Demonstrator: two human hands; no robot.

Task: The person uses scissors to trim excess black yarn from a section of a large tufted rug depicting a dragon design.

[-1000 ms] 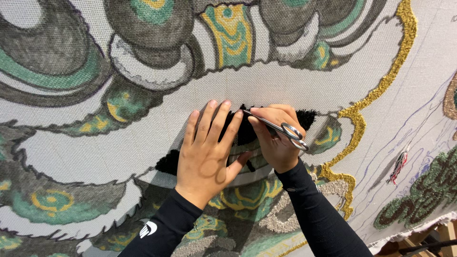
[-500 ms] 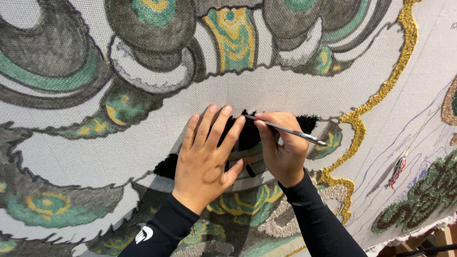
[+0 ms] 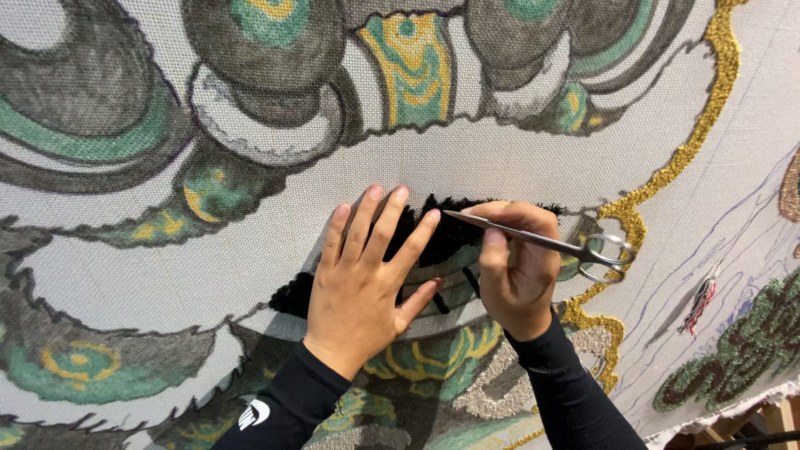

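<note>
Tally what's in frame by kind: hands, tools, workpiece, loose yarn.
Hands: 2, left hand flat on the black tufted patch, right hand holding the scissors
Scissors: 1
Printed canvas: 1
Loose yarn bundle: 1
Total: 5

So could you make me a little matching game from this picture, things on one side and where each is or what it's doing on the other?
Things:
1. left hand
2. right hand
3. scissors
4. gold yarn line

States:
A. curves down the cloth's right side
B. held, tips pointing left at the black tuft
C. flat, fingers spread on the cloth
D. gripping a metal tool

Pairs: 1-C, 2-D, 3-B, 4-A
</note>
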